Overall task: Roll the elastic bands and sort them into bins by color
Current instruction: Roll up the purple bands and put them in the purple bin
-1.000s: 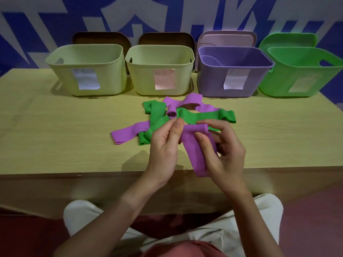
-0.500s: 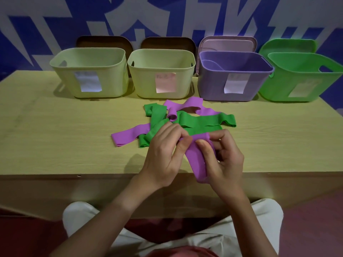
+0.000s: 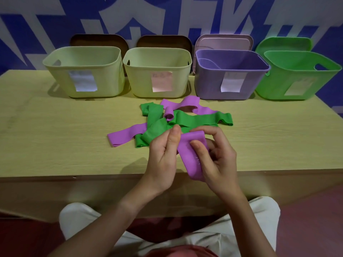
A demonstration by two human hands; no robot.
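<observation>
Both hands hold one purple elastic band point(image 3: 189, 154) above the table's front edge. My left hand point(image 3: 164, 156) pinches its top left edge with thumb and fingers. My right hand point(image 3: 215, 160) curls round it, thumb on its front and fingers over its folded top end. Just behind lies a tangled pile: green bands point(image 3: 196, 120) and purple bands point(image 3: 126, 135) crossing one another. The purple bin point(image 3: 230, 89) and green bin point(image 3: 297, 84) stand at the back right.
Two pale yellow-green bins point(image 3: 83, 80) point(image 3: 157, 80) stand at the back left, each with a paper label. Lids lean against the wall behind all the bins. The wooden table point(image 3: 55, 136) has bare surface to the left and right of the pile.
The hands have kept working the purple band's top end: the left fingers shifted from over the fold to pinching its left edge. The pile has not moved.
</observation>
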